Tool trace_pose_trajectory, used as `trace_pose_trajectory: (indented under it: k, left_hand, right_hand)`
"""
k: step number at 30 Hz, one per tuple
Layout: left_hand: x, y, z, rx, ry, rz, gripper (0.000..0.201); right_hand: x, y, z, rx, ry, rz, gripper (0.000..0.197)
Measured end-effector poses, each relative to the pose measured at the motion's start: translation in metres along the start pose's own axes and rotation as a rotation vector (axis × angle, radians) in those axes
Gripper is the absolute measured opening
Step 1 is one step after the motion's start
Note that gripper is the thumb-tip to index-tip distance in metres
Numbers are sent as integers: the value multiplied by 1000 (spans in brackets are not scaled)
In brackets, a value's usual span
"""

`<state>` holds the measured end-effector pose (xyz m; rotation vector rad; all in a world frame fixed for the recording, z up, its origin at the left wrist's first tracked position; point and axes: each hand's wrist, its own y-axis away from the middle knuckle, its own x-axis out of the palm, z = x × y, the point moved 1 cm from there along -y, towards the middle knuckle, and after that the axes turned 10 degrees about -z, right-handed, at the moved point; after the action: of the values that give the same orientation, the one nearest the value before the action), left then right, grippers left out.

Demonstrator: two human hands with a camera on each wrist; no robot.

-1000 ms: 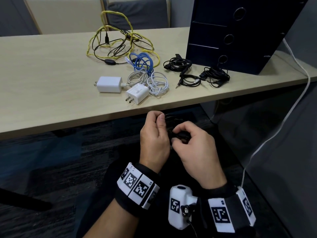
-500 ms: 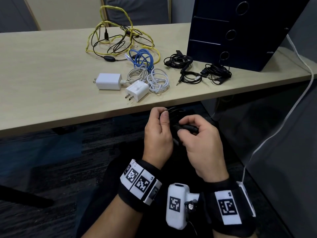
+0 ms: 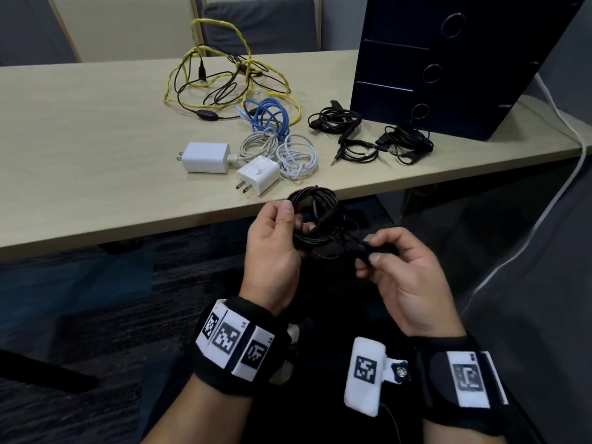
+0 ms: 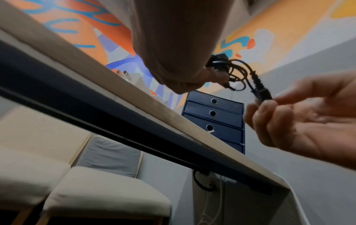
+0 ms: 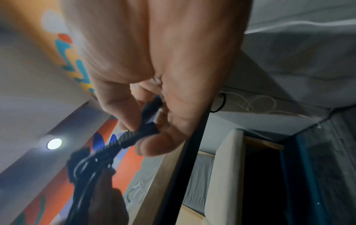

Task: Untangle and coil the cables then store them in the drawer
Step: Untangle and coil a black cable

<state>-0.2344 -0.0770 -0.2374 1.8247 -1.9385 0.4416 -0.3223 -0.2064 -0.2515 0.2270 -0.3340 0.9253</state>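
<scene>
Left hand (image 3: pixel 272 248) gripping black cable coil (image 3: pixel 315 203) at frame centre, plug end (image 3: pixel 373 249) pinched in right hand (image 3: pixel 405 277), stretching rightward just below tabletop (image 3: pixel 96 139) edge.

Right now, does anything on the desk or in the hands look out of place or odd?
The yellow cable is still knotted with a thin black one, loops sticking up off the table, unlike the neat coils nearby. Otherwise nothing stands out: the left hand holds a black coil, and the right hand pinches its plug.
</scene>
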Motion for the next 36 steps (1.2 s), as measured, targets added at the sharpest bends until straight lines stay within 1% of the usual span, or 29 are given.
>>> trace_pose_trajectory:
  k: [2, 4, 7, 9, 10, 12, 13, 15, 16, 19, 22, 24, 26, 28, 30, 33, 34, 36]
  left_hand:
    - [3, 3, 1, 12, -44, 27, 27]
    - [5, 5, 3, 7, -61, 5, 27]
    - [6, 7, 6, -14, -41, -36, 25]
    - [5, 7, 8, -13, -51, -43, 24]
    - [5, 8, 9, -4, -69, -50, 24]
    - [5, 8, 10, 7, -96, -77, 24]
    - [6, 9, 10, 9, -95, -90, 24]
    - [7, 9, 10, 9, -80, -104, 24]
    - [8, 9, 9, 8, -78, -99, 24]
    - [9, 11, 8, -20, -65, -48, 22]
    - [8, 12, 9, -66, -2, -31, 19]
    - [6, 10, 10, -57, 27, -33, 19]
    - [5, 7, 10, -32, 10, -28, 20]
    - [5, 5, 11, -14, -14, -32, 22]
    - [6, 4, 11, -15, -9, -42, 21]
    - [7, 4, 12, -28, -3, -53, 21]
    - [8, 4, 12, -34, 2, -55, 21]
    - [8, 5, 14, -25, -31, -52, 21]
  right_hand:
    - [4, 0, -7, -26, 30, 27, 37]
    - [7, -1, -15, -80, 119, -2, 32]
    - [8, -2, -21, -264, 469, -140, 32]
    - [8, -2, -19, -334, 614, -227, 37]
    - [8, -2, -17, -347, 641, -256, 39]
    - [8, -2, -17, -319, 615, -256, 36]
    - [9, -1, -17, -286, 554, -232, 30]
    - [12, 1, -16, -216, 433, -183, 11]
    - [13, 3, -14, -197, 410, -174, 9]
    - [12, 5, -12, -162, 384, -185, 12]
    - [5, 2, -12, -142, 439, -183, 24]
    - [2, 1, -9, -222, 592, -173, 27]
    - [3, 2, -2, -354, 743, -169, 34]
    - [5, 4, 5, -443, 812, -130, 36]
    - [6, 5, 6, -473, 849, -111, 33]
    - [7, 5, 2, -467, 915, -120, 30]
    - [9, 5, 0, -482, 938, -133, 28]
    - [9, 5, -1, -553, 961, -192, 18]
